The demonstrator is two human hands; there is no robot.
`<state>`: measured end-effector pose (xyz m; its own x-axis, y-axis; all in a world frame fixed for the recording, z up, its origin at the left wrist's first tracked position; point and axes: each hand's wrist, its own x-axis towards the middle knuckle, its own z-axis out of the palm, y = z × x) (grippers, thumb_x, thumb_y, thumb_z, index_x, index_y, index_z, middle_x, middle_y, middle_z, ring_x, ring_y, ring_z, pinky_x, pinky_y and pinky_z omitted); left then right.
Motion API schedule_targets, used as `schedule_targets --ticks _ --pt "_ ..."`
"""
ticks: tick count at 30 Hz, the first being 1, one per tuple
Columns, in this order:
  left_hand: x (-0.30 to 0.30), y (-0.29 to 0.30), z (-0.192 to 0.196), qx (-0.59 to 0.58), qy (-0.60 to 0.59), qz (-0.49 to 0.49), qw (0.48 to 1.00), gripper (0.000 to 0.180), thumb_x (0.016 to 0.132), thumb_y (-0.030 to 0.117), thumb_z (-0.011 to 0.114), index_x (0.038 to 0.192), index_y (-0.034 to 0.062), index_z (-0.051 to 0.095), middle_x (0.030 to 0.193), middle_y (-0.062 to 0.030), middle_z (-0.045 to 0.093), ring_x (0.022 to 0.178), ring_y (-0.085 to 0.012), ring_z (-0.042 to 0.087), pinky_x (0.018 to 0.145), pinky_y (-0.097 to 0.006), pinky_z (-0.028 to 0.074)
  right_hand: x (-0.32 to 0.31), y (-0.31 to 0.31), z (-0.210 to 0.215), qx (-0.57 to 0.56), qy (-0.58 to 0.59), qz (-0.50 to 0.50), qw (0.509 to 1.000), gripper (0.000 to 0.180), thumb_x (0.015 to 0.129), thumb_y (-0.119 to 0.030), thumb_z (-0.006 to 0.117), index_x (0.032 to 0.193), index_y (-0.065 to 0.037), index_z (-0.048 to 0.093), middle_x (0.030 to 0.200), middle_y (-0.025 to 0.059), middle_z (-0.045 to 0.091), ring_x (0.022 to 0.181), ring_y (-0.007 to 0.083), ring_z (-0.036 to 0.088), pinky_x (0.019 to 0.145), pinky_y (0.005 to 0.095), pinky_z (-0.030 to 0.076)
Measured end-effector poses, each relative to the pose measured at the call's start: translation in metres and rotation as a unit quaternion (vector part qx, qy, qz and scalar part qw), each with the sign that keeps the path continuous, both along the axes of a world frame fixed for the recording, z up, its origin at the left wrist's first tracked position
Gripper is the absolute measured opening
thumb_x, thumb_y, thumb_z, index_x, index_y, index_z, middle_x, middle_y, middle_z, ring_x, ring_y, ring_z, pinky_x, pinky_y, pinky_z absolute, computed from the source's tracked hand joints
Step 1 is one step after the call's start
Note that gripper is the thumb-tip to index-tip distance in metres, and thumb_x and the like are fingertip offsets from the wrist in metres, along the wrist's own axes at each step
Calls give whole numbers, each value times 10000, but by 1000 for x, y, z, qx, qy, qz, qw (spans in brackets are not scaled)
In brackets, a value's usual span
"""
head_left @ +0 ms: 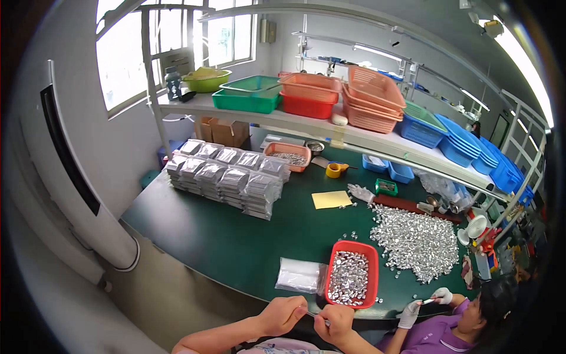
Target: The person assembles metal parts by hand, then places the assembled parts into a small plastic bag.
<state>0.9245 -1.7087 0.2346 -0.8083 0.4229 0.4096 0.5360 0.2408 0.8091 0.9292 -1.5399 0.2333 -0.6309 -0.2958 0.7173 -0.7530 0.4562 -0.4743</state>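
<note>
My left hand (284,315) and my right hand (336,323) are both closed, side by side at the near edge of the table. A small, thin, pale piece shows between their fingertips; its kind is too small to make out. Just beyond my right hand stands a red plastic basket (372,277), holding many small shiny silver pieces (349,276). Left of the basket lies a flat stack of clear plastic bags (298,275). A large pile of similar silver pieces (413,242) spreads over the green table (236,251) to the right.
Stacked silver packets (224,177) stand at the back left. A yellow sheet (331,199), yellow tape (333,170) and a small green box (386,187) lie farther back. Colored baskets (371,97) line the shelf above. At the right, a co-worker (442,330) in white gloves holds a small white object.
</note>
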Motion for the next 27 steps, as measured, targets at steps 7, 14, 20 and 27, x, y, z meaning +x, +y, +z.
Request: schedule_targets --ticks 7,14,20,27 --pt "45 -65 14 101 -226 113 962 228 869 207 379 768 15 448 577 -110 439 510 -244 474 474 -314 370 0 -71 18 -38 -290 163 942 112 755 -96 540 664 -35 517 517 79 489 413 183 470 408 268 358" --pt "86 -101 14 129 -51 127 982 183 778 72 428 610 1 429 534 -95 384 456 -200 372 422 -291 311 22 -104 33 46 -189 271 943 106 684 -122 599 644 -56 526 501 59 482 414 214 466 394 282 351" --pt "107 -134 13 216 -78 219 948 352 848 220 330 543 53 387 481 -36 373 407 -155 348 393 -271 313 40 -107 43 -34 184 85 979 188 795 -70 441 612 -50 477 528 71 446 436 124 389 395 261 302" --pt "85 -135 34 457 -245 118 847 370 870 262 263 544 90 285 488 -14 301 394 -83 262 387 -233 349 36 -124 82 43 35 184 981 160 695 -54 546 571 -69 445 468 53 403 357 207 368 363 283 292"
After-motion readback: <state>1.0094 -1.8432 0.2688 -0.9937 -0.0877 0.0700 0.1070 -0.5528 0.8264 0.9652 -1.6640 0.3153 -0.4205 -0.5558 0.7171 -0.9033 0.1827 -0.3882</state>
